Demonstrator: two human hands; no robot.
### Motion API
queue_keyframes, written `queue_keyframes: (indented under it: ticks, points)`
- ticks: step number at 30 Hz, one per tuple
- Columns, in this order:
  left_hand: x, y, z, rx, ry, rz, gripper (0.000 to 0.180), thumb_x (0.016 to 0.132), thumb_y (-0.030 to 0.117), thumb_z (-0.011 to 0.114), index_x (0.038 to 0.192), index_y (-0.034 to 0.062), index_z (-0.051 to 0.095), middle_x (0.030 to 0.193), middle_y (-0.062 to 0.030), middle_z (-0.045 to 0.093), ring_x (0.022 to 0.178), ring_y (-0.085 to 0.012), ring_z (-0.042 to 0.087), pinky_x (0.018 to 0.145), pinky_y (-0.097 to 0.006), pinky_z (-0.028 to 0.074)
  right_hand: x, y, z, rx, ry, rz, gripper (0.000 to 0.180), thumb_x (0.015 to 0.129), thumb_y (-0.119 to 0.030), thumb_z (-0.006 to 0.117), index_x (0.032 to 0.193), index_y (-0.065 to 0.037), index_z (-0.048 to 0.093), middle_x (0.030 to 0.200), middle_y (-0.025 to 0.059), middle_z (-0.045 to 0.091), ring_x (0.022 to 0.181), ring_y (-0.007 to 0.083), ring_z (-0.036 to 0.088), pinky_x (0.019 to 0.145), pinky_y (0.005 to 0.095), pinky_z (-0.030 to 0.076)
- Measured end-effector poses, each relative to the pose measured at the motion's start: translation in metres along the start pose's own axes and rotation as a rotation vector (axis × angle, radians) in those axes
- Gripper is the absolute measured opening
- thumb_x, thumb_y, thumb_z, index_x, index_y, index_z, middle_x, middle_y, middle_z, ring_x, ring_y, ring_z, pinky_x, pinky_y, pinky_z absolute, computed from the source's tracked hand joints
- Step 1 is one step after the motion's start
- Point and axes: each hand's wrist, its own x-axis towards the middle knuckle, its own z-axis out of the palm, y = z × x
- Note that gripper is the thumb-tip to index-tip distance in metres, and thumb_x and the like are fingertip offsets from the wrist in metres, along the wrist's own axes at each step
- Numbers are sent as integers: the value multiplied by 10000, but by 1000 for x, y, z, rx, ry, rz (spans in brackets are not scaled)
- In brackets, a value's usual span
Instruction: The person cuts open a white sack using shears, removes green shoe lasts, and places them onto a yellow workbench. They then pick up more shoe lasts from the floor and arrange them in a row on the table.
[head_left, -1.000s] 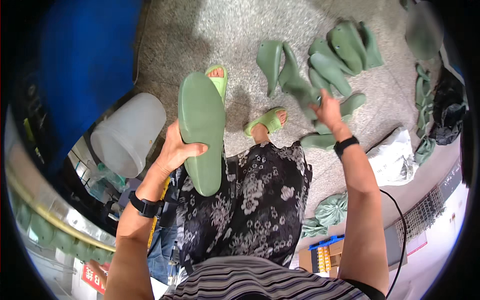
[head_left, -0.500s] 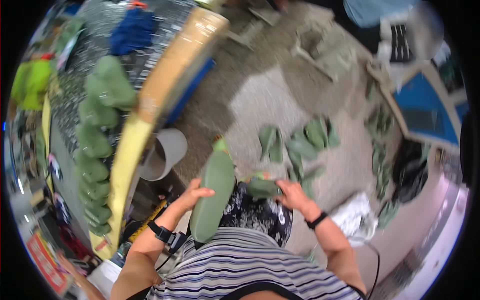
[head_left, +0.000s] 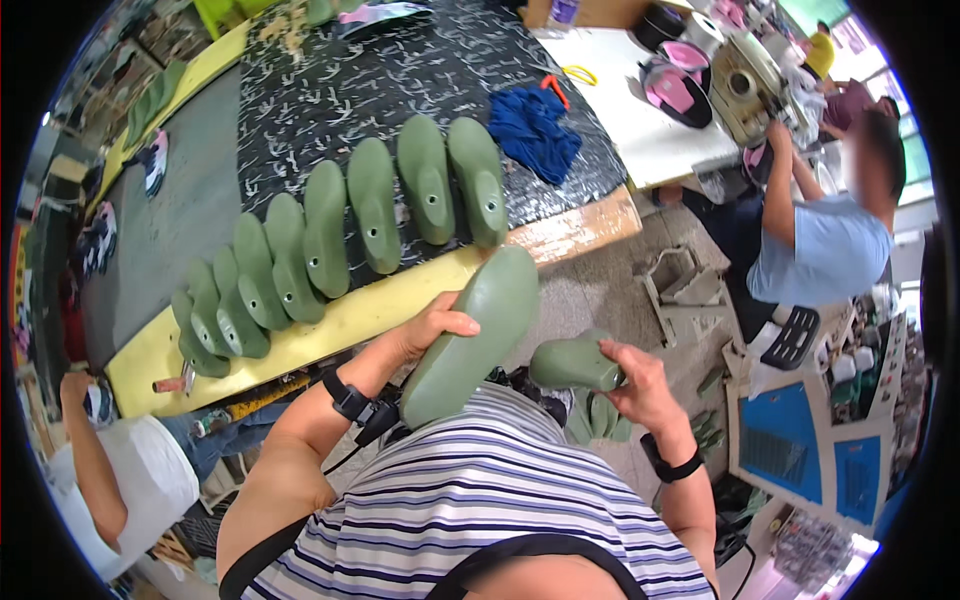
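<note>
My left hand [head_left: 436, 328] is closed on a large green shoe last [head_left: 482, 318], thumb across its smooth, flat sole. The last slants, its upper end close to the table's padded edge. In my right hand [head_left: 645, 388], the fingers grip the end of another green shoe last [head_left: 568, 364], which looks shorter from this angle. The two held lasts are apart. Beyond them, several green shoe lasts [head_left: 372, 205] stand side by side in a row along the near side of the table, some showing a round hole.
Yellow padding [head_left: 310, 335] and a taped brown strip [head_left: 580, 228] edge the black-covered table [head_left: 300, 110]. A blue cloth [head_left: 536, 132] lies there. One person [head_left: 825, 235] works at a sewing machine [head_left: 745, 85] at right; another [head_left: 125, 480] is at left. A blue-panelled unit [head_left: 780, 440] stands right.
My view has swung from the floor to the table, whose row of lasts now spans the middle. Both hands have come round to its edge, still holding their shoe lasts.
</note>
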Motion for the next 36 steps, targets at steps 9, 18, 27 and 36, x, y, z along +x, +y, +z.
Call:
queue_keyframes:
  ticks: [9,18,27,36]
  points:
    - [-72,30,-32,-11,435,325,600,630,290,587,1124,-45,529,946,-112,616,811,-170,594,694,-268,477,172,-41,-75,-311,-49,-621,481,503,123,523,965,-4,562,1053,153,603,1022,320,577,833,363,506]
    - [-97,19,16,-130,1057,560,631,623,302,606,1137,-48,501,960,-106,600,814,-184,593,705,-273,487,425,-7,-78,-539,-220,-1132,410,615,88,542,999,-56,531,1081,96,571,986,295,566,719,369,508]
    - [-37,27,28,-205,1234,491,592,611,197,630,1132,-55,507,956,-109,603,828,-178,595,691,-291,503,547,85,30,-356,-439,-754,475,651,-68,616,1123,-88,571,1271,192,450,1190,379,391,997,430,347]
    - [42,204,-95,565,1210,202,544,633,303,671,1059,-21,576,917,-124,631,822,-203,612,723,-326,481,518,83,76,-23,157,-438,458,652,-37,606,1107,-39,554,1247,207,421,1172,395,377,971,439,361]
